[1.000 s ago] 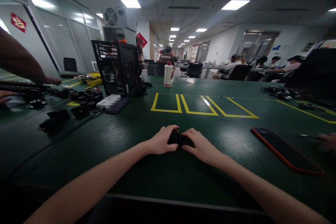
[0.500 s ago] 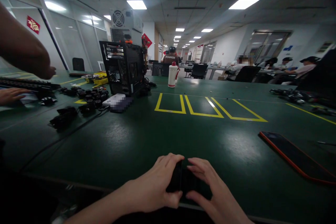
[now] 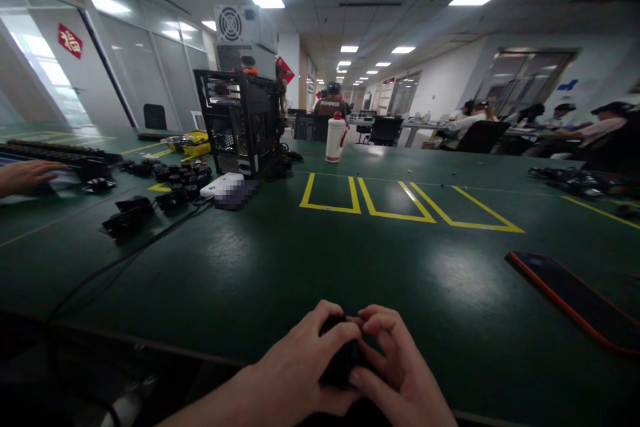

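Observation:
My left hand (image 3: 303, 363) is closed around a small black block-like part (image 3: 339, 365) at the table's near edge. Its thumb lies below the part and its fingers curl over the top. From the other side my right hand (image 3: 395, 363) presses its thumb and fingertips against the same part. The fingers of both hands meet at the far end of it. Much of the part is covered by the hands and its surface is too dark to make out, so I cannot tell its exact kind.
On the green table (image 3: 280, 260) lie an orange-edged phone (image 3: 575, 297), a white device (image 3: 223, 185) and black parts (image 3: 127, 217). An open computer case (image 3: 240, 120) and a white bottle (image 3: 335, 138) stand farther back. Another person's hand (image 3: 30, 175) rests at left; cables (image 3: 565, 181) lie right.
My hands have come closer together, the right fingers now meeting the left at the black part. At the left, another person's raised arm has gone from view. The view has shifted slightly.

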Tool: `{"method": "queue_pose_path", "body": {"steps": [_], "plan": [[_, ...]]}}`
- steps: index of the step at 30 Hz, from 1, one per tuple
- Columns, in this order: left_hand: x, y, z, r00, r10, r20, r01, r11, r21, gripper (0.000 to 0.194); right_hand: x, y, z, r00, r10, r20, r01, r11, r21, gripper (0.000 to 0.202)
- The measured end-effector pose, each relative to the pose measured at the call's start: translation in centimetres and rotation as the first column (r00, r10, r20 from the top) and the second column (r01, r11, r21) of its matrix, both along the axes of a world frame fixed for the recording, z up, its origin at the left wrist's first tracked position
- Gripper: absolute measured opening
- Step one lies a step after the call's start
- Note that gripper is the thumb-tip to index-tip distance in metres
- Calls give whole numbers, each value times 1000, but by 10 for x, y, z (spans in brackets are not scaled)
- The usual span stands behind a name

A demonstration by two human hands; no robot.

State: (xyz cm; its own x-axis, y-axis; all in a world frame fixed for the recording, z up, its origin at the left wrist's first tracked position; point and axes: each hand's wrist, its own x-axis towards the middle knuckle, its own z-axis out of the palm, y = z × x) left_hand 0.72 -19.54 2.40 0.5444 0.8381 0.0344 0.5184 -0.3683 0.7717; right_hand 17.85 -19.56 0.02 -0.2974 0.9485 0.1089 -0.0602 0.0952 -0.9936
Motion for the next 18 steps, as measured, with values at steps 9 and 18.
{"method": "queue_pose_path", "body": {"steps": [9, 18], "plan": [[2, -8, -21, 998, 62, 30, -65, 988, 140, 51, -7, -4, -1, 997, 76, 10, -76, 996, 36, 22], [-130, -6, -17, 544, 832, -105, -730, 531, 431, 32, 66, -2, -8, 814, -362, 455, 153, 888, 434, 15]]}}
